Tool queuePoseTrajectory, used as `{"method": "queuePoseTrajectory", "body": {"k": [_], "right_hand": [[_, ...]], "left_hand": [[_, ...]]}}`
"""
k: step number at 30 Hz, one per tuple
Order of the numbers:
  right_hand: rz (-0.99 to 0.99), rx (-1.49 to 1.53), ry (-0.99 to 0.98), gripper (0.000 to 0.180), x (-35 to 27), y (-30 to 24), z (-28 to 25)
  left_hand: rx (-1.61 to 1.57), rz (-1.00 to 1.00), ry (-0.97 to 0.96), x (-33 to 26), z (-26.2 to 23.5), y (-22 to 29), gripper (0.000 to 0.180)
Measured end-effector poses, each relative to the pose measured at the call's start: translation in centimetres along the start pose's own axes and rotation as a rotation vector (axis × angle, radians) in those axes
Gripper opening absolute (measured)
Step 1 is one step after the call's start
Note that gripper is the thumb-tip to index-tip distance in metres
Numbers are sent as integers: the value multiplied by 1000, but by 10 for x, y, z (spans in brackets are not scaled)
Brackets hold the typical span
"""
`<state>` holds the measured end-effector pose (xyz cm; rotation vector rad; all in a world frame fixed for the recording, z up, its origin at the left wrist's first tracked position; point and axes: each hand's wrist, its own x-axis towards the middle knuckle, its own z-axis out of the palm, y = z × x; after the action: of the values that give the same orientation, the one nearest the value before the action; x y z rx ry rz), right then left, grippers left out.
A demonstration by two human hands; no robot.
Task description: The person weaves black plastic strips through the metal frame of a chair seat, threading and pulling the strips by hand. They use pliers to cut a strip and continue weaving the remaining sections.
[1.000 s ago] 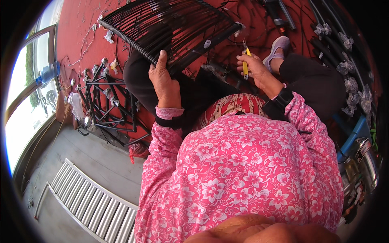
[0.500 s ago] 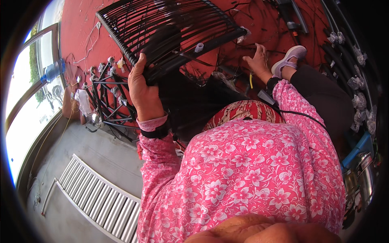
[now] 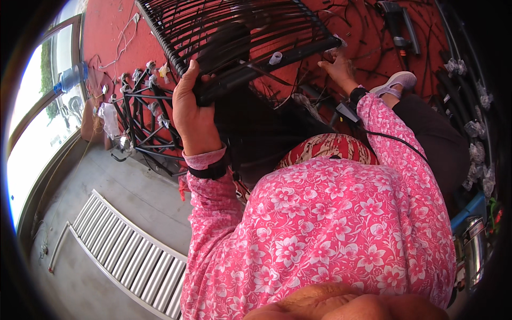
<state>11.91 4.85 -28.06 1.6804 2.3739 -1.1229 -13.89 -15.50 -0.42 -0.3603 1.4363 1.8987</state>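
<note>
A large black wire grille (image 3: 234, 37) with many parallel bars is raised in front of me, tilted over my lap. My left hand (image 3: 192, 112) grips its near edge frame, fingers wrapped round the black bar. My right hand (image 3: 337, 66) reaches to the grille's far right corner and touches it there; whether it holds anything is not clear. A black cable (image 3: 394, 140) runs along my right pink floral sleeve.
A black metal rack (image 3: 141, 120) with wrapped joints stands at left on the red floor. A white slatted panel (image 3: 125, 256) lies on the grey floor lower left. Black tubes with wrapped ends (image 3: 474, 106) line the right side. A window (image 3: 37, 122) is far left.
The grille has been lifted and swung closer and higher. My right hand, earlier holding a yellow tool by my lap, has moved up to the grille's right corner; the tool is no longer seen.
</note>
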Motion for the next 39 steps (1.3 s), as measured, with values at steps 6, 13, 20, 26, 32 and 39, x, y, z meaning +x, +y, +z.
{"method": "queuePoseTrajectory", "body": {"k": [6, 13, 20, 26, 32, 39], "right_hand": [[-306, 141, -463, 34, -23, -5, 1], [-590, -183, -945, 23, -54, -13, -49], [-199, 558, -716, 57, -42, -72, -30], [-311, 612, -774, 35, -65, -149, -18], [-546, 120, -797, 37, -70, -73, -105], [-242, -145, -509, 57, -79, 28, -290]], "left_hand": [[0, -14, 73, 17, -1, -6, 12], [-29, 53, -18, 36, -2, -12, 10], [-47, 16, 53, 46, 16, -18, 15], [-143, 11, 72, 56, 34, -11, 16], [-282, 37, -102, 133, 35, 64, 12], [-79, 233, -317, 225, -12, 117, 18]]}}
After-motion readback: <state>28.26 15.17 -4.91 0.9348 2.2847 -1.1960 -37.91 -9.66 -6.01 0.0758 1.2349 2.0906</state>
